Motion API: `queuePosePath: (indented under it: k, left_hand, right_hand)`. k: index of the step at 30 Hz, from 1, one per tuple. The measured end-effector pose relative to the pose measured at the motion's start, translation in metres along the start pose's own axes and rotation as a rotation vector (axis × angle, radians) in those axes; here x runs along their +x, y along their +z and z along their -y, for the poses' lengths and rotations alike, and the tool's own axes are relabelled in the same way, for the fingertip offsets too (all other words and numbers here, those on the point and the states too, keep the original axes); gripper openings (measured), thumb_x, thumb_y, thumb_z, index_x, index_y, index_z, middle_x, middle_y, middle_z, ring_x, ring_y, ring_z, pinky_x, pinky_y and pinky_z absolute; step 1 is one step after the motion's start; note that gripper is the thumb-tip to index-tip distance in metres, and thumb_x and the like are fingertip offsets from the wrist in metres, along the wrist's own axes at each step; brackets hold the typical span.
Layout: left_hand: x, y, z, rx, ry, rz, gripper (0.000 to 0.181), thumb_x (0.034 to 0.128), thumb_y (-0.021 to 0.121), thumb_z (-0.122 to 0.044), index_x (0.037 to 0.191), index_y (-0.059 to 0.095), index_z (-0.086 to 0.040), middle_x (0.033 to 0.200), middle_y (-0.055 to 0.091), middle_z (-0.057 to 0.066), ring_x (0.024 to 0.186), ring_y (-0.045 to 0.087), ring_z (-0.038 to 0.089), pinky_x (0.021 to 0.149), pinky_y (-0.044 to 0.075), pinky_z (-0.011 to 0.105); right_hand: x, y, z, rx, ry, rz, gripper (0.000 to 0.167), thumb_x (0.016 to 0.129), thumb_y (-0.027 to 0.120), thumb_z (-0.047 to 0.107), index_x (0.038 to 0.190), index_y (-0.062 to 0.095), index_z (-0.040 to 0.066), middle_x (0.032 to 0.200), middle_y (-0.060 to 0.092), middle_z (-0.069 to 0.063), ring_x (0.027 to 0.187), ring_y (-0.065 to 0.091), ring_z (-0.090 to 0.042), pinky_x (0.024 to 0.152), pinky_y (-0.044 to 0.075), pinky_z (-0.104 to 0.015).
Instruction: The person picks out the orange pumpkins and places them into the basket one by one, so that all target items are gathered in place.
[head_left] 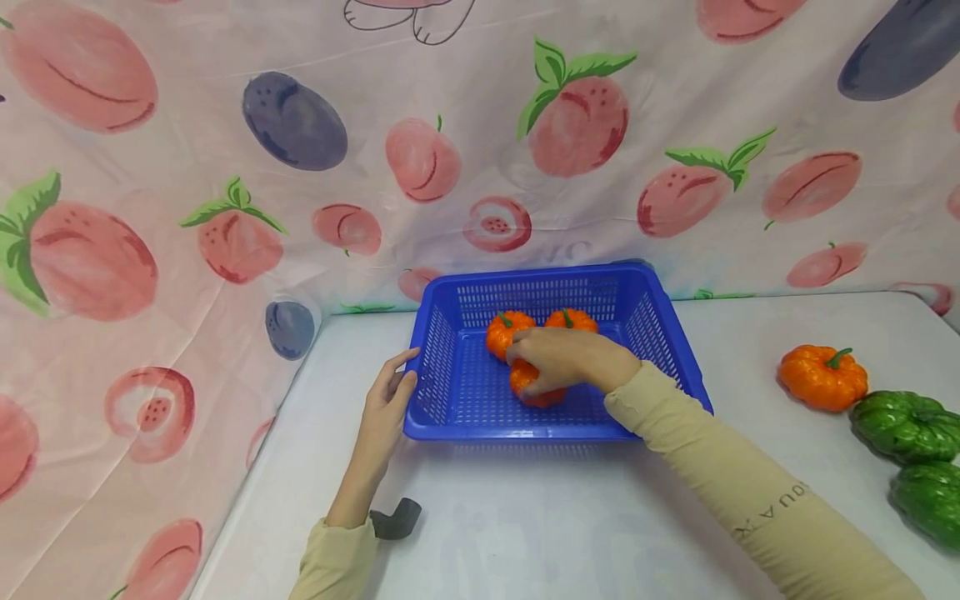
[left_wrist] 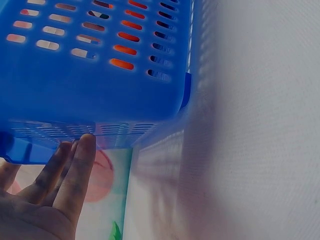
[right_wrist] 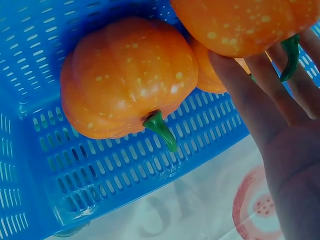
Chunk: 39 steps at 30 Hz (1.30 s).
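A blue plastic basket (head_left: 480,432) with slotted walls stands on the white table. My right hand (head_left: 562,357) reaches into it and grips an orange pumpkin (head_left: 544,397); in the right wrist view, the fingers lie against that pumpkin (right_wrist: 245,25) beside its green stem. Two more orange pumpkins, one at left (head_left: 498,337) and one at right (head_left: 572,317), sit behind the hand in the basket. My left hand (head_left: 384,408) touches the basket's left side. In the left wrist view, its fingers (left_wrist: 75,185) are fairly straight against the blue wall (left_wrist: 90,95).
On the table's right side lie another orange pumpkin (head_left: 817,379) and two green pumpkins, one farther back (head_left: 903,425) and one nearer (head_left: 930,500), cut by the frame edge. A dark object (head_left: 397,519) is by the left wrist. Fruit-printed cloth (head_left: 450,108) hangs behind the basket.
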<state>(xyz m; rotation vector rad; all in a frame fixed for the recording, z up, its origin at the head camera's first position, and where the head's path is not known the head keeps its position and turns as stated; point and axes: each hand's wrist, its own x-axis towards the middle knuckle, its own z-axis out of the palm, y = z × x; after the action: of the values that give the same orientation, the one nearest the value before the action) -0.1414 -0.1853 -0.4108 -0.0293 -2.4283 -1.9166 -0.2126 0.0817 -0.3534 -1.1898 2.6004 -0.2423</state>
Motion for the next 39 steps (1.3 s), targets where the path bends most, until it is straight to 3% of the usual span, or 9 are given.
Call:
queuePosePath:
  k: [5, 17, 29, 35, 39]
  left_hand:
    - [0.000, -0.001, 0.000, -0.003, -0.003, -0.002, 0.039, 0.1073, 0.044, -0.026, 0.145, 0.048, -0.017, 0.125, 0.061, 0.023, 0.109, 0.058, 0.030, 0.084, 0.047, 0.022]
    - [0.001, -0.001, 0.001, -0.006, 0.005, 0.001, 0.040, 0.1072, 0.044, -0.027, 0.145, 0.048, -0.017, 0.126, 0.061, 0.023, 0.110, 0.058, 0.030, 0.085, 0.047, 0.022]
    - [0.000, 0.000, 0.001, 0.000, 0.007, 0.001, 0.040, 0.1071, 0.045, -0.028, 0.145, 0.048, -0.017, 0.127, 0.061, 0.022, 0.110, 0.058, 0.028, 0.086, 0.046, 0.022]
    - [0.000, 0.000, 0.001, 0.010, -0.005, -0.001, 0.041, 0.1069, 0.045, -0.030, 0.146, 0.048, -0.018, 0.131, 0.059, 0.021, 0.114, 0.057, 0.027, 0.089, 0.045, 0.020]
    - [0.000, -0.001, 0.001, 0.011, -0.012, 0.000, 0.040, 0.1066, 0.046, -0.029, 0.145, 0.049, -0.019, 0.134, 0.058, 0.019, 0.118, 0.056, 0.028, 0.095, 0.045, 0.028]
  right_hand:
    - [0.000, 0.000, 0.000, -0.006, 0.000, -0.001, 0.041, 0.087, 0.076, 0.031, 0.118, 0.068, 0.005, 0.112, 0.065, -0.008, 0.091, 0.059, -0.020, 0.088, 0.053, -0.035]
    - [-0.002, -0.001, -0.001, -0.014, 0.016, 0.009, 0.042, 0.088, 0.076, 0.033, 0.119, 0.068, 0.005, 0.116, 0.066, -0.009, 0.096, 0.061, -0.021, 0.094, 0.051, -0.038]
    - [-0.008, -0.004, 0.000, -0.030, 0.019, -0.011, 0.045, 0.087, 0.076, 0.036, 0.120, 0.068, 0.006, 0.121, 0.066, -0.011, 0.106, 0.063, -0.025, 0.097, 0.050, -0.041]
    - [-0.016, -0.011, -0.001, -0.011, 0.022, -0.029, 0.047, 0.088, 0.075, 0.035, 0.125, 0.066, 0.006, 0.128, 0.064, -0.013, 0.122, 0.058, -0.031, 0.103, 0.045, -0.046]
    - [-0.024, -0.016, -0.002, -0.015, 0.024, -0.064, 0.048, 0.088, 0.076, 0.035, 0.126, 0.066, 0.007, 0.130, 0.063, -0.013, 0.124, 0.056, -0.033, 0.105, 0.043, -0.049]
